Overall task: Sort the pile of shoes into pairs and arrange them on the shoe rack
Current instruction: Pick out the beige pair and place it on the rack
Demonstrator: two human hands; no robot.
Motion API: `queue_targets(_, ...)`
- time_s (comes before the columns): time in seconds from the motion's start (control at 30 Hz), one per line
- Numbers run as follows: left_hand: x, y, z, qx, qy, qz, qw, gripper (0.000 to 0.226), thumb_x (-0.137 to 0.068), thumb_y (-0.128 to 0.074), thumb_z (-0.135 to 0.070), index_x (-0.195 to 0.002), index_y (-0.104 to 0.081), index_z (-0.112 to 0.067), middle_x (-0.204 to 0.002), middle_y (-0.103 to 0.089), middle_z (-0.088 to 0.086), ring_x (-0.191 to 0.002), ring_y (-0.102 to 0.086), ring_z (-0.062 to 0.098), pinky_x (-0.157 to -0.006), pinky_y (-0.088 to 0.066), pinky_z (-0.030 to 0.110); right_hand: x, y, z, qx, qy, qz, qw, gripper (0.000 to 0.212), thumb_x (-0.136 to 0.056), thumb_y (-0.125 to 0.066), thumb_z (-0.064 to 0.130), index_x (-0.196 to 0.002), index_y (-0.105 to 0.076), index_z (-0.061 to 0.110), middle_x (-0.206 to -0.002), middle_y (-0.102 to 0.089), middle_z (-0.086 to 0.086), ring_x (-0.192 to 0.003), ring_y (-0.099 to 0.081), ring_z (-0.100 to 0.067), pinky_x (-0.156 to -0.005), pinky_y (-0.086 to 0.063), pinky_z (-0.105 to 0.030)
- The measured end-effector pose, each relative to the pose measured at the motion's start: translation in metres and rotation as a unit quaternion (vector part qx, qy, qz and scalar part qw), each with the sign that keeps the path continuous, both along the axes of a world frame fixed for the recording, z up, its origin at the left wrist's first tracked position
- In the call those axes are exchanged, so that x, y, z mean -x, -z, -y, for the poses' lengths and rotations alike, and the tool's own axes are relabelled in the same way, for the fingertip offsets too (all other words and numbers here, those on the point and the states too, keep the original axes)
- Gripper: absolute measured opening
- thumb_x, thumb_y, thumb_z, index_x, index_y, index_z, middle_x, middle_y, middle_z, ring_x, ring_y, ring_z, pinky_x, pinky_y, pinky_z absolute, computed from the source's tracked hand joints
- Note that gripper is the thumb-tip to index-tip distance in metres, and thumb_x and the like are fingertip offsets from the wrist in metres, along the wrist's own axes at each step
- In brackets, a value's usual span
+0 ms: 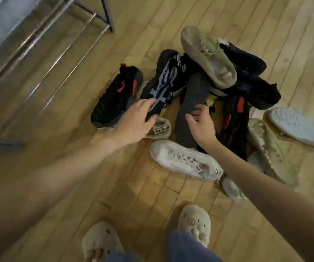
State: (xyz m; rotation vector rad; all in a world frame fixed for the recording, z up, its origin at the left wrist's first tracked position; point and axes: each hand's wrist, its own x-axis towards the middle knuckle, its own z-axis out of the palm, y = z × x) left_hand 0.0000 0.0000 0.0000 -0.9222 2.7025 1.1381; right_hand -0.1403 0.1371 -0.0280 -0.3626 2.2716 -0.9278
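Observation:
A pile of shoes lies on the wooden floor. My left hand [136,120] reaches out with spread fingers over the heel of a black and white patterned sneaker [163,82], touching it. My right hand [201,122] hovers with loosely curled fingers at a dark grey knit shoe [192,108], holding nothing. A black shoe with red marks [117,95] lies at the left of the pile, and another black and red shoe [234,121] to the right. A white sneaker [186,160] lies nearest me. Beige and green sneakers sit on top [208,55] and at right [271,150].
The metal shoe rack [61,40] stands at the upper left, its bars blurred. A pale sole [299,125] lies upturned at the far right. Dark navy shoes [250,72] sit at the back of the pile. My feet in beige clogs [194,224] stand at the bottom.

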Motion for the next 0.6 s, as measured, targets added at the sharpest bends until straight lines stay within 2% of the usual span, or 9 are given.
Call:
queue_targets(0.1,0.028,0.023,0.016,0.022,0.011,-0.050,0.998,0.049,-0.098,-0.046,-0.027,-0.144,-0.035,-0.017,-0.145,-0.043,0.001,-0.131,-0.042,0.016,-0.104,-0.035,0.029,0.024,0.027,0.019,0.086,0.135,-0.026,0.987,0.059,-0.095,-0.057,0.022,-0.141,-0.024,0.005,-0.131,-0.044,-0.014,-0.099,-0.049,-0.011,-0.080,-0.039,-0.018)
queue_targets(0.2,0.052,0.040,0.023,0.010,0.023,-0.068,0.997,0.047,-0.097,-0.048,-0.027,-0.142,-0.038,-0.020,-0.138,-0.048,0.000,-0.121,-0.049,0.014,-0.097,-0.044,0.031,0.045,0.049,0.037,0.137,0.280,-0.011,0.950,0.070,-0.093,-0.060,0.024,-0.145,-0.017,0.005,-0.145,-0.029,-0.014,-0.087,-0.042,-0.002,-0.071,-0.036,-0.007)
queue_targets(0.3,0.072,0.050,0.026,-0.005,0.022,-0.086,0.996,0.045,-0.096,-0.050,-0.027,-0.140,-0.041,-0.020,-0.131,-0.052,0.000,-0.110,-0.054,0.013,-0.093,-0.047,0.033,0.066,0.054,0.043,0.172,0.370,-0.010,0.913,0.080,-0.091,-0.064,0.026,-0.149,-0.012,0.007,-0.153,-0.018,-0.013,-0.074,-0.041,-0.002,-0.083,-0.036,-0.020)
queue_targets(0.33,0.079,0.051,0.028,-0.009,0.021,-0.088,0.996,0.044,-0.096,-0.050,-0.026,-0.139,-0.042,-0.019,-0.129,-0.053,0.000,-0.108,-0.055,0.013,-0.092,-0.047,0.031,0.073,0.055,0.044,0.186,0.376,-0.018,0.907,0.085,-0.090,-0.066,0.027,-0.150,-0.009,0.008,-0.154,-0.015,-0.014,-0.076,-0.045,-0.001,-0.087,-0.039,-0.024)
queue_targets(0.37,0.085,0.051,0.030,-0.012,0.019,-0.087,0.996,0.044,-0.097,-0.050,-0.025,-0.140,-0.042,-0.018,-0.129,-0.053,0.000,-0.107,-0.056,0.012,-0.089,-0.046,0.029,0.083,0.057,0.044,0.199,0.379,-0.027,0.903,0.089,-0.088,-0.068,0.029,-0.151,-0.008,0.009,-0.155,-0.013,-0.015,-0.088,-0.052,-0.004,-0.091,-0.042,-0.028)
queue_targets(0.43,0.098,0.049,0.035,-0.015,0.014,-0.076,0.997,0.045,-0.097,-0.050,-0.025,-0.140,-0.041,-0.017,-0.128,-0.053,-0.001,-0.107,-0.055,0.012,-0.084,-0.041,0.024,0.105,0.059,0.043,0.209,0.382,-0.036,0.900,0.091,-0.085,-0.071,0.035,-0.149,-0.011,0.011,-0.153,-0.016,-0.018,-0.116,-0.052,-0.026,-0.098,-0.047,-0.038)
queue_targets(0.5,0.108,0.047,0.038,-0.029,-0.006,-0.069,0.997,0.045,-0.097,-0.049,-0.026,-0.140,-0.041,-0.017,-0.127,-0.053,-0.002,-0.109,-0.053,0.012,-0.085,-0.037,0.023,0.129,0.062,0.039,0.208,0.381,-0.015,0.901,0.079,-0.083,-0.071,0.041,-0.141,-0.026,0.012,-0.145,-0.026,-0.018,-0.111,-0.055,-0.031,-0.090,-0.054,-0.042)
queue_targets(0.57,0.115,0.044,0.041,-0.055,-0.034,-0.065,0.996,0.044,-0.097,-0.049,-0.027,-0.138,-0.042,-0.017,-0.124,-0.054,-0.002,-0.108,-0.053,0.013,-0.087,-0.040,0.026,0.143,0.063,0.036,0.206,0.383,0.030,0.900,0.063,-0.085,-0.068,0.042,-0.130,-0.036,0.011,-0.137,-0.036,-0.014,-0.097,-0.061,-0.026,-0.069,-0.059,-0.033)
queue_targets(0.6,0.117,0.043,0.040,-0.070,-0.049,-0.067,0.994,0.042,-0.096,-0.050,-0.026,-0.137,-0.043,-0.016,-0.121,-0.055,-0.002,-0.109,-0.053,0.014,-0.090,-0.043,0.029,0.147,0.064,0.033,0.207,0.381,0.047,0.900,0.060,-0.086,-0.066,0.042,-0.128,-0.038,0.010,-0.132,-0.042,-0.013,-0.090,-0.062,-0.023,-0.061,-0.056,-0.027)
